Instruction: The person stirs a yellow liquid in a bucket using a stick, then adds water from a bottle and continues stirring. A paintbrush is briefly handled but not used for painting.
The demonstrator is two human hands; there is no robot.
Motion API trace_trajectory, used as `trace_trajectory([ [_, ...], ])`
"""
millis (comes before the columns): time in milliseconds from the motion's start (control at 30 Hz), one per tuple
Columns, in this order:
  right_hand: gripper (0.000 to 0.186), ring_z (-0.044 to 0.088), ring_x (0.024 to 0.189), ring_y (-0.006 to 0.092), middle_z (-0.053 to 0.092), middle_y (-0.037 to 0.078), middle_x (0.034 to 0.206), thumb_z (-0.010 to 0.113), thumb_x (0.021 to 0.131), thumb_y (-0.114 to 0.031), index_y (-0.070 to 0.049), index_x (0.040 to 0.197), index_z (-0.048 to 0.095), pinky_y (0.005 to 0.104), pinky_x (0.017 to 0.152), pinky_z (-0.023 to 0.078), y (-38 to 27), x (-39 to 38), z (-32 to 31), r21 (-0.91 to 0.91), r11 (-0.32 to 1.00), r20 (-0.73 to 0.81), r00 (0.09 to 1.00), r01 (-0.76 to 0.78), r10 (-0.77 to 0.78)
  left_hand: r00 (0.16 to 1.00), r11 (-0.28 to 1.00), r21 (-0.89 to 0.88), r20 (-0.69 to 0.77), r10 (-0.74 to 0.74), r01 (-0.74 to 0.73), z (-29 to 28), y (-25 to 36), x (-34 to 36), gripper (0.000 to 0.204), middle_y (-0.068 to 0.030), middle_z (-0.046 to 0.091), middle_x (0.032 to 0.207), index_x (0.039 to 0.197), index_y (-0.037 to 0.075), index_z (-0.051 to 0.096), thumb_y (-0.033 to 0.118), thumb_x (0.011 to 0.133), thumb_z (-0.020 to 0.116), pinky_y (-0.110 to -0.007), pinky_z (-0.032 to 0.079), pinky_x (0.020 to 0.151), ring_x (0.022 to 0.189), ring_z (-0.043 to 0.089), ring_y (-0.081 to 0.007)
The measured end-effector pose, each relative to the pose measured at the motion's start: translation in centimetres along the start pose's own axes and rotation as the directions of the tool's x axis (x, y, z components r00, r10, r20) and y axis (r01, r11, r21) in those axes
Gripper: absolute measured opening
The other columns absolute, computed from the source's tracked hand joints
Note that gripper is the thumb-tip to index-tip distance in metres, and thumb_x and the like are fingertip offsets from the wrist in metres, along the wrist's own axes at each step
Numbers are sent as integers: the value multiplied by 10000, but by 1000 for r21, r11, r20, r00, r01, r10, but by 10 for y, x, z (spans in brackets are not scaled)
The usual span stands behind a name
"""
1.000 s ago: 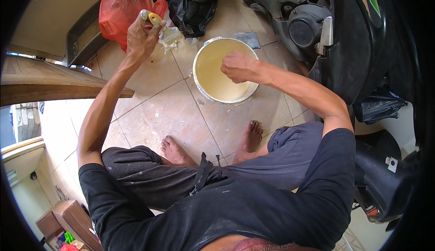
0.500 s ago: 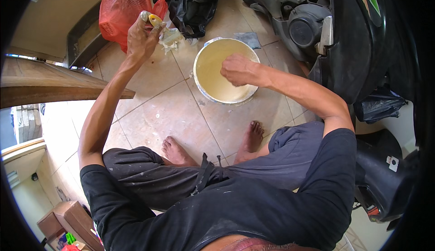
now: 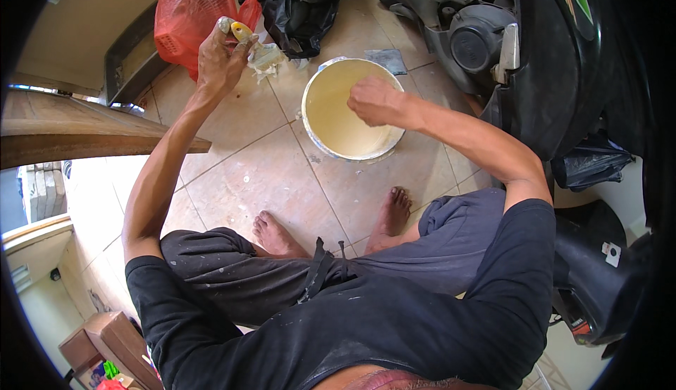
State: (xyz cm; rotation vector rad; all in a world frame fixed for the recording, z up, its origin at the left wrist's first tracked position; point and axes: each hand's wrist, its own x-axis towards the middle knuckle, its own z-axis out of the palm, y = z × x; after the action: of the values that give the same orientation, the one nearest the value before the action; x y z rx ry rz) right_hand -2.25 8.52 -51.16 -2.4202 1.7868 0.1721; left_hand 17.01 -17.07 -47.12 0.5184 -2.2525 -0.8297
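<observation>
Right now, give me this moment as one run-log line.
Left hand: gripping yellow handle | Right hand: closed at bucket opening, anything held is hidden | bucket: on tiled floor, pale inside

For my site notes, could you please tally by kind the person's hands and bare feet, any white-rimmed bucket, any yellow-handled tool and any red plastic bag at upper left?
Left hand and right hand: 2
Left foot and right foot: 2
White-rimmed bucket: 1
Yellow-handled tool: 1
Red plastic bag: 1
Total: 7

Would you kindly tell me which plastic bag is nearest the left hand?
The red bag, which the left hand partly overlaps in view; the black bags are farther right.
</observation>
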Motion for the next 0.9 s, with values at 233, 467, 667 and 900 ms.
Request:
trace_trajectory([
  [233, 85, 642, 751, 346, 646, 178, 715, 628, 690, -83, -19, 636, 615, 442, 663, 488, -24, 15, -14, 200, 974, -118, 989, 110, -87, 1000, 1000, 24, 1, -9, 9, -2, 4, -1, 253, -127, 703, 839, 1004, 18, 576, 171, 881, 735, -339, 554, 659, 748, 702, -208],
  [467, 118, 653, 698, 335, 662, 143, 686, 648, 707, -123, -49, 615, 644, 426, 666, 507, 13, 7, 24, -73, 997, -323, 946, -15, -9, 1000, 1000, 23, 1, -1, 1, 3, 2, 0, 251, -133, 702, 833, 1003, 14, 573, 166, 882, 732, -342, 555, 665, 719, 699, -215],
  [667, 154, 637, 638, 334, 654, 148, 668, 623, 728, -121, -13, 618, 620, 445, 591, 486, -21, 6, -10, 126, 989, 87, 993, 74, -86, 1000, 999, -17, -11, 30, -30, 1, -7, 0, 250, -135, 702, 833, 1000, 14, 567, 165, 884, 729, -342, 553, 650, 741, 701, -217],
  [900, 72, 643, 798, 327, 650, 157, 754, 623, 709, -82, -15, 681, 621, 425, 730, 488, 5, 13, 39, 90, 994, -533, 846, 69, -10, 1000, 999, -30, 12, 19, -18, 7, 2, 4, 245, -125, 698, 822, 997, 19, 569, 164, 884, 730, -333, 546, 636, 730, 697, -207],
])
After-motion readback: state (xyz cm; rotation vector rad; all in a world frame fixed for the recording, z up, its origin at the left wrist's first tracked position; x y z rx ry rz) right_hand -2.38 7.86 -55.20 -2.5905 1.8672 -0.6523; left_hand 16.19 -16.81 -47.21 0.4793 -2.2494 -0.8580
